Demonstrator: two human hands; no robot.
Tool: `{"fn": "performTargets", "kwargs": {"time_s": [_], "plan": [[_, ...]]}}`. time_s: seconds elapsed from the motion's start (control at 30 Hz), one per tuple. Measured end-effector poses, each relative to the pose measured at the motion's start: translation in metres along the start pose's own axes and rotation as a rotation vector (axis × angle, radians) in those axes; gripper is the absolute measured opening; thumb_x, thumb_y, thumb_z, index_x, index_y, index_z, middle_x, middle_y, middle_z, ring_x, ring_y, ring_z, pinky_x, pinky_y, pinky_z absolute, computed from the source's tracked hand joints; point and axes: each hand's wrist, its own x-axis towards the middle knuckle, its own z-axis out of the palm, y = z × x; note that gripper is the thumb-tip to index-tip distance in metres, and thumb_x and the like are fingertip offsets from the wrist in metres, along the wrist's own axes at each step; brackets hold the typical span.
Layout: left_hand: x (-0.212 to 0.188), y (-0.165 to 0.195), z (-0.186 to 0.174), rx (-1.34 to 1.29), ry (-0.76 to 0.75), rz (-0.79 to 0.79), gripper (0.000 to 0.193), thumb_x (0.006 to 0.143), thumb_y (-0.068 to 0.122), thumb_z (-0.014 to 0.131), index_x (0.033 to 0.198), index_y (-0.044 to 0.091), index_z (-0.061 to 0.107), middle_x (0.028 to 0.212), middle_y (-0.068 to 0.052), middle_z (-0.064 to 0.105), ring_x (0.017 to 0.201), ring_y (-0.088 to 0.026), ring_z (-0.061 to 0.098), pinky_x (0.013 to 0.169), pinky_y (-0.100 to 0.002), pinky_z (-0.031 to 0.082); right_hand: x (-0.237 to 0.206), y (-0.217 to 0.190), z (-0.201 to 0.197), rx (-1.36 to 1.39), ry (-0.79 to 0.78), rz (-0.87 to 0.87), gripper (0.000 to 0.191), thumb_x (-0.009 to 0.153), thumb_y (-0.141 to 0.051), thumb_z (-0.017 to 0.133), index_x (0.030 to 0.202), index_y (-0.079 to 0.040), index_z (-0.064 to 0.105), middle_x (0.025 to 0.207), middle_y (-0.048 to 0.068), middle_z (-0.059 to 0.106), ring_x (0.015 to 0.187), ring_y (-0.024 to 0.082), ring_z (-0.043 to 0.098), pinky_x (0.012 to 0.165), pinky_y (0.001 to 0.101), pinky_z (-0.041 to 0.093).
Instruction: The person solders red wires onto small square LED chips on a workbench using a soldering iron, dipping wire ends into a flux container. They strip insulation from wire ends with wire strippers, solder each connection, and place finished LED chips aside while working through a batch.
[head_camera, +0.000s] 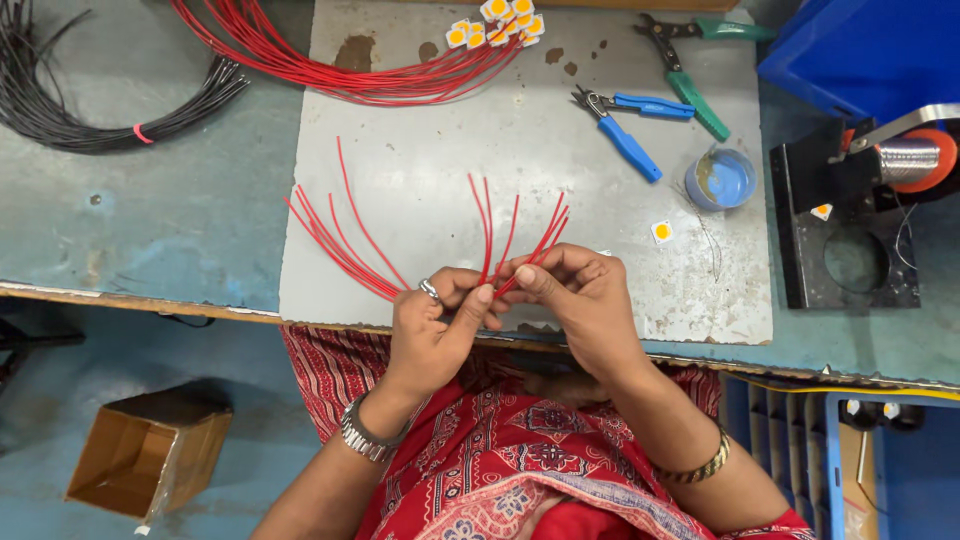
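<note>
**Both hands pinching short red wires at table edge**

Left hand (432, 325) & right hand (575, 290) meet at the near edge of the table (180, 220), fingertips together, both clamped on a small bunch of short red wires (500, 240). The wires fan up & away from the fingers; thin, smooth, plastic-coated. More cut red wires (335, 240) spread out to the left of the left hand, ends gathered near its knuckles. Left hand has a ring, metal watch band on the wrist; right wrist has a gold-colour bangle.

Under the hands: a grey metal sheet (420, 160), scratched & stained, lying on the worn blue-green table top.

Packages etc: open brown cardboard box (150, 450) on the floor, low & well left of the left hand. Blue bin (870, 45), far up & right of the right hand. Small round pot (720, 178) w/ blue inside, up-right of the right hand. No readable labels.

Beyond the hands: long red wire bundle (340, 75), looped, glossy. Next to it a cluster of small white squares w/ yellow centres (500, 20); one more such square (662, 231) just right of the right hand, another (821, 211) on a black block w/ round hole (850, 250) further right. Blue-handled pliers (625, 125) & green-handled cutters (695, 70) up-right. Black wire bundle (90, 100), tied w/ a pink band, far up-left. Spool of silvery wire (905, 160) at the far right.
</note>
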Motion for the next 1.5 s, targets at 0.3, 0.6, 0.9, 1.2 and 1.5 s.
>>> {"fn": "performTargets", "kwargs": {"time_s": [0.3, 0.6, 0.9, 1.2, 1.5], "plan": [[0.004, -0.007, 0.004, -0.048, 0.015, 0.011, 0.017, 0.104, 0.011, 0.061, 0.108, -0.005, 0.065, 0.09, -0.012, 0.077, 0.077, -0.013, 0.075, 0.069, -0.026, 0.063, 0.003, 0.005, -0.006, 0.106, 0.001, 0.014, 0.013, 0.097, -0.008, 0.069, 0.097, 0.005, 0.069, 0.102, 0.019, 0.077, 0.088, 0.024, 0.076, 0.082, 0.0398, 0.066], [0.009, -0.003, 0.005, 0.002, -0.013, -0.017, 0.017, 0.103, 0.01, 0.062, 0.108, -0.005, 0.067, 0.087, -0.011, 0.079, 0.073, -0.012, 0.075, 0.067, -0.025, 0.06, 0.008, 0.004, -0.005, 0.222, -0.016, 0.079, 0.02, 0.096, -0.008, 0.069, 0.113, 0.002, 0.067, 0.098, 0.013, 0.075, 0.089, 0.018, 0.072, 0.083, 0.036, 0.062], [0.01, 0.002, -0.001, 0.088, -0.055, -0.02, 0.014, 0.101, 0.01, 0.064, 0.103, -0.003, 0.069, 0.084, -0.009, 0.08, 0.072, -0.012, 0.077, 0.064, -0.025, 0.061, 0.013, 0.011, 0.004, 0.108, 0.0, 0.097, 0.023, 0.094, -0.014, 0.075, 0.11, 0.003, 0.073, 0.09, 0.006, 0.073, 0.08, 0.011, 0.066, 0.074, 0.0279, 0.055], [0.009, -0.002, -0.002, 0.041, -0.045, 0.021, 0.014, 0.102, 0.01, 0.064, 0.104, -0.003, 0.068, 0.086, -0.009, 0.079, 0.072, -0.011, 0.075, 0.064, -0.024, 0.06, 0.012, 0.013, 0.008, 0.187, 0.014, 0.09, 0.015, 0.096, -0.013, 0.074, 0.1, 0.001, 0.071, 0.09, 0.006, 0.071, 0.08, 0.012, 0.067, 0.073, 0.0291, 0.055], [0.002, -0.013, 0.001, -0.098, 0.047, 0.001, 0.013, 0.104, 0.009, 0.062, 0.107, -0.004, 0.062, 0.087, -0.011, 0.076, 0.073, -0.012, 0.074, 0.065, -0.023, 0.058, 0.007, 0.01, 0.011, 0.259, 0.039, 0.045, 0.014, 0.098, -0.009, 0.068, 0.106, 0.001, 0.064, 0.107, 0.013, 0.077, 0.088, 0.017, 0.071, 0.079, 0.032, 0.058]]}}
